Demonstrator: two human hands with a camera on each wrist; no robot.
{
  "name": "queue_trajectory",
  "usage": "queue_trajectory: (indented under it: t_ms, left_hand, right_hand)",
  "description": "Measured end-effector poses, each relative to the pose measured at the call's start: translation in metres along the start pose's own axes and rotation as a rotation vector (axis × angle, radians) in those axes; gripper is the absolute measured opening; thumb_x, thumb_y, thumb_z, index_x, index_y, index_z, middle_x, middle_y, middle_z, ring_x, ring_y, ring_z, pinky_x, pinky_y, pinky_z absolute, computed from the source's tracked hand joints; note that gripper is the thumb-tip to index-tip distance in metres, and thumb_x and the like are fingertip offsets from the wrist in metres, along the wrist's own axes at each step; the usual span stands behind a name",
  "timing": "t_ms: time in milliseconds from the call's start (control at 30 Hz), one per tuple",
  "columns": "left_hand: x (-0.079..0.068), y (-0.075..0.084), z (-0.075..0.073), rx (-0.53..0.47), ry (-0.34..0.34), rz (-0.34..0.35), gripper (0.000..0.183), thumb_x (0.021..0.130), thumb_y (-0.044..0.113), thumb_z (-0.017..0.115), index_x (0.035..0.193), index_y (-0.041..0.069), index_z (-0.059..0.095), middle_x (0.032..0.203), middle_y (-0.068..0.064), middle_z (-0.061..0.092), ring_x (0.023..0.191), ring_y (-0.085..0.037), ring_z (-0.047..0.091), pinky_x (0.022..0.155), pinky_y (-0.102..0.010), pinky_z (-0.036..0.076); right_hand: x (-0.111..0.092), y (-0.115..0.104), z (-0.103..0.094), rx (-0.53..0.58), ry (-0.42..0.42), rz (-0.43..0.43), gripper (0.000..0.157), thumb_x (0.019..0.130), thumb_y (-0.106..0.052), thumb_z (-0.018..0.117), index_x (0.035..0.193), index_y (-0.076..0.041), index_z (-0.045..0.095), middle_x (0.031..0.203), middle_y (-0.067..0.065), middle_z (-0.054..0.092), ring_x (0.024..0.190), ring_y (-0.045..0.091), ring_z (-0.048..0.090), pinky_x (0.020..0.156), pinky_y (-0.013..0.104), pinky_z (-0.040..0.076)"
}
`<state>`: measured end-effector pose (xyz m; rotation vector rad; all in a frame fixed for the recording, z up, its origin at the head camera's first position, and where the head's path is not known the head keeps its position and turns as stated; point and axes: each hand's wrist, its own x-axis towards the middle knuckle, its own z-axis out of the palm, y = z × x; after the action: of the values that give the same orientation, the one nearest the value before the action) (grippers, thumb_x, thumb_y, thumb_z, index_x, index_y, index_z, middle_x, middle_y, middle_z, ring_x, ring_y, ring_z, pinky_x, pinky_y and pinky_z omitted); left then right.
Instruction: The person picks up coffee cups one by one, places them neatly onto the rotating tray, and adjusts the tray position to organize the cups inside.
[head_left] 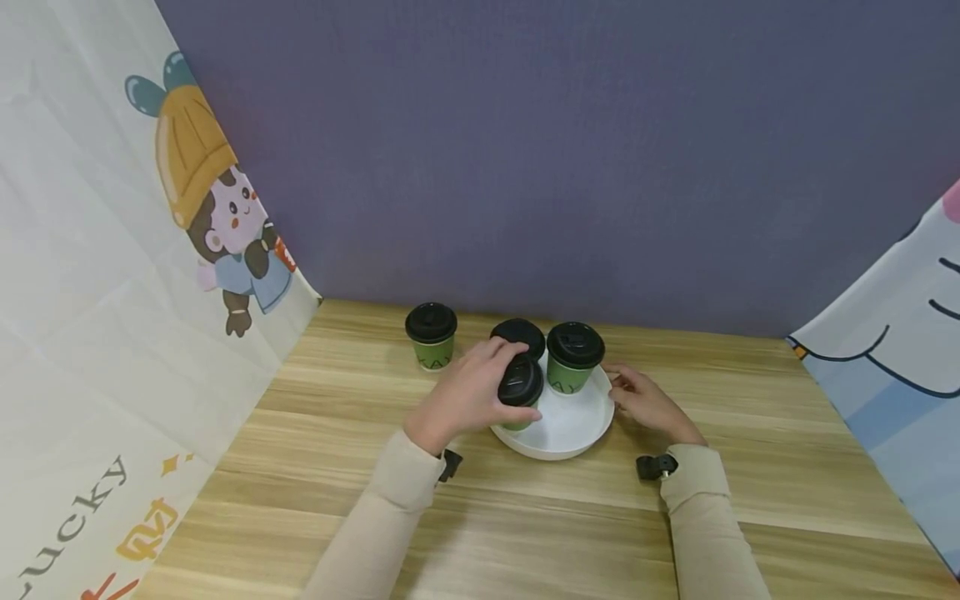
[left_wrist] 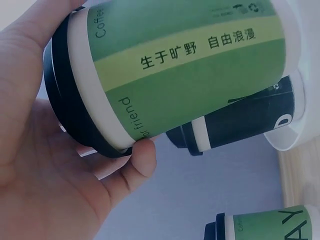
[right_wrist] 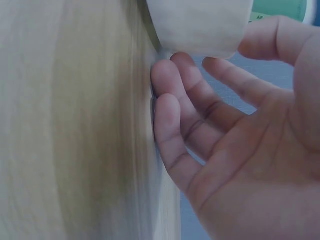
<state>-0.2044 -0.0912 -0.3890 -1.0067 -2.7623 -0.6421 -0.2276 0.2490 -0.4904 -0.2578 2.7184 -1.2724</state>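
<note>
My left hand point(head_left: 472, 387) grips a green paper coffee cup point(left_wrist: 190, 65) around its black lid, thumb on one side and fingers on the other. That cup is over the left part of a round white dish point(head_left: 562, 433) with a low wall. Behind it in the dish stands a dark cup point(left_wrist: 245, 120) with a black lid. A second green cup point(head_left: 568, 379), black-lidded and upright, stands to the right inside the dish. At the dish's right side, my right hand point(head_left: 648, 404) holds the rim, thumb at the edge and fingers against the outer wall.
Another green cup point(head_left: 433, 354) with a black lid stands on the wooden table point(head_left: 315, 475), left of the dish. A grey-purple panel point(head_left: 555, 167) rises along the table's back edge. Printed cloths hang at the left point(head_left: 97, 275) and right point(head_left: 892, 358).
</note>
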Motion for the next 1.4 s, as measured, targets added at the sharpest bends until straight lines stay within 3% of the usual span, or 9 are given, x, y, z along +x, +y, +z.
queue_trajectory:
  t_ms: [333, 633, 1067, 1233, 1400]
  left_hand:
    - [0.007, 0.001, 0.016, 0.036, 0.005, 0.020, 0.093, 0.074, 0.063, 0.084, 0.145, 0.012, 0.050, 0.141, -0.003, 0.058, 0.129, -0.025, 0.056, 0.111, -0.044, 0.046]
    - [0.007, 0.002, 0.023, 0.118, 0.030, 0.049, 0.090, 0.073, 0.067, 0.083, 0.140, 0.013, 0.056, 0.130, -0.005, 0.057, 0.117, -0.024, 0.055, 0.104, -0.043, 0.050]
    - [0.004, 0.000, 0.025, 0.108, 0.017, 0.042, 0.088, 0.073, 0.063, 0.085, 0.139, 0.012, 0.058, 0.127, -0.006, 0.053, 0.114, -0.025, 0.052, 0.105, -0.044, 0.047]
    - [0.004, 0.000, 0.025, 0.129, 0.007, 0.037, 0.089, 0.075, 0.065, 0.082, 0.142, 0.013, 0.056, 0.130, -0.006, 0.053, 0.118, -0.027, 0.052, 0.106, -0.046, 0.046]
    - [0.005, -0.001, 0.025, 0.135, -0.001, 0.023, 0.089, 0.078, 0.065, 0.079, 0.145, 0.012, 0.055, 0.133, -0.009, 0.052, 0.124, -0.031, 0.051, 0.109, -0.049, 0.044]
  right_hand:
    - [0.001, 0.001, 0.000, 0.021, -0.013, -0.015, 0.054, 0.096, -0.007, 0.051, 0.148, 0.005, 0.043, 0.108, 0.022, 0.063, 0.086, 0.018, 0.057, 0.067, 0.027, 0.050]
    - [0.002, 0.006, 0.001, 0.012, -0.020, -0.015, 0.054, 0.094, -0.009, 0.053, 0.146, 0.005, 0.045, 0.110, 0.022, 0.064, 0.090, 0.018, 0.059, 0.074, 0.026, 0.052]
    - [-0.001, 0.001, -0.002, 0.031, -0.052, -0.011, 0.053, 0.095, -0.008, 0.053, 0.145, 0.006, 0.043, 0.113, 0.023, 0.063, 0.094, 0.019, 0.059, 0.079, 0.028, 0.053]
    - [-0.001, 0.001, -0.003, 0.045, -0.064, -0.014, 0.046, 0.102, -0.013, 0.052, 0.143, 0.006, 0.045, 0.111, 0.021, 0.063, 0.093, 0.018, 0.060, 0.081, 0.030, 0.054]
    - [0.000, 0.004, -0.001, 0.070, -0.052, -0.032, 0.039, 0.111, -0.019, 0.041, 0.136, 0.010, 0.048, 0.105, 0.019, 0.063, 0.088, 0.017, 0.060, 0.077, 0.030, 0.054]
